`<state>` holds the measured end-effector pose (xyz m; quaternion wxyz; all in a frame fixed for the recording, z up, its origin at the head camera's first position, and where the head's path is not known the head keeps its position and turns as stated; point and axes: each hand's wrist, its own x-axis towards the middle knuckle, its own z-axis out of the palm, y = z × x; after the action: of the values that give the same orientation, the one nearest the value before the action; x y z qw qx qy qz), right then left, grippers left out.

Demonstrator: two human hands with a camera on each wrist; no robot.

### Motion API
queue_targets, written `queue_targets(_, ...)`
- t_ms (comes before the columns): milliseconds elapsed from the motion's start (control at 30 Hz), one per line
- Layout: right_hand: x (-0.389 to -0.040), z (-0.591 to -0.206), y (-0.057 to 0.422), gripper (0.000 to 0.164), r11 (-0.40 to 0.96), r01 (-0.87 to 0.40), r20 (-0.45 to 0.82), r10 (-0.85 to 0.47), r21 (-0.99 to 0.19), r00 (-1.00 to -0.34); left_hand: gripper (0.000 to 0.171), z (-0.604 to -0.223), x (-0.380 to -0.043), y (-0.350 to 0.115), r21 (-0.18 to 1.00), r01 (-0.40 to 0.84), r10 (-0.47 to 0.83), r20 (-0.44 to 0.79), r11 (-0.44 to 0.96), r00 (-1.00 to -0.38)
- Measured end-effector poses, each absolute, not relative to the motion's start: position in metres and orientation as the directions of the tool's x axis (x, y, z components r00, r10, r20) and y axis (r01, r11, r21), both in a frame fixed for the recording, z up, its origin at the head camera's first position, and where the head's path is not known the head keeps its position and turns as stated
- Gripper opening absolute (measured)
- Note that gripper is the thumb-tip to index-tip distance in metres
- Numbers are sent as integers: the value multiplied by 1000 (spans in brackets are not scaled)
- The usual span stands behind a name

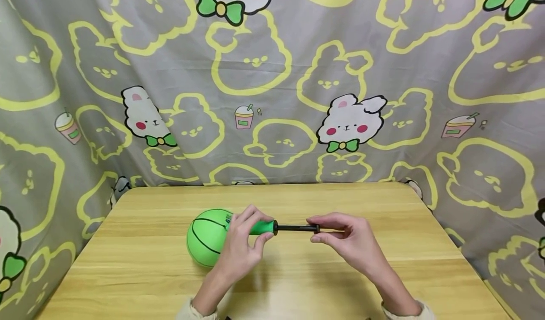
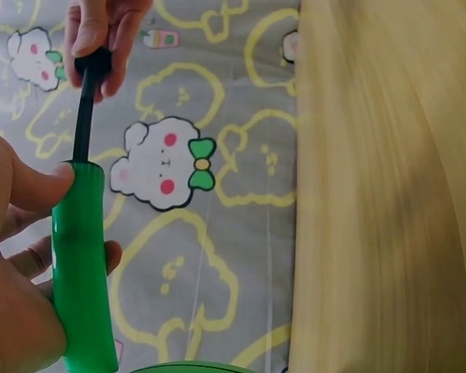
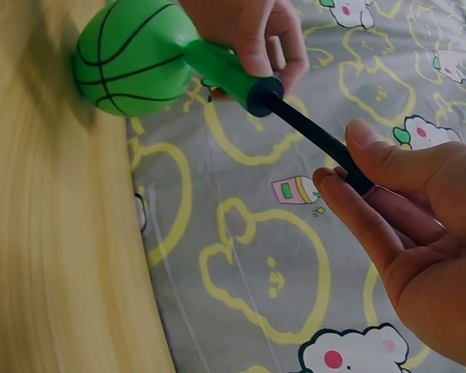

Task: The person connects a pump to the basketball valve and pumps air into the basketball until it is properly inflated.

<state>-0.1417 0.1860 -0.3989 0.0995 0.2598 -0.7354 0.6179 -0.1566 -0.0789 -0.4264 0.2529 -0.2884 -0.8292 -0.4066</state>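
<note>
A green ball with black seam lines (image 1: 206, 239) sits on the left half of the table. Against its right side points a green hand pump (image 2: 84, 264), held about level, its black rod drawn well out of the barrel. My left hand (image 1: 242, 239) grips the green barrel, thumb and fingers around it near the rod end. With thumb and fingertips my right hand (image 1: 351, 239) pinches the black handle (image 3: 359, 183) at the rod's far end. In the right wrist view the pump's front end meets the ball; in the head view my left hand hides that spot.
The wooden table (image 1: 140, 272) has its far edge close to a grey curtain (image 1: 272, 74) printed with yellow outlines and white cartoon animals. The curtain also hangs along the left and right sides.
</note>
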Motion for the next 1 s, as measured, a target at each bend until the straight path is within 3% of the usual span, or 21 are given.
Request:
queue_targets(600, -141, -428, 146, 31, 56, -487, 462, -237, -872, -855, 26, -428, -148, -68, 528, 672, 318, 610, 519, -725)
queue_targets(1000, -140, -418, 153, 26, 60, -410, 376, -294, -910, -879, 23, -431, -153, -71, 510, 705, 373, 608, 493, -701)
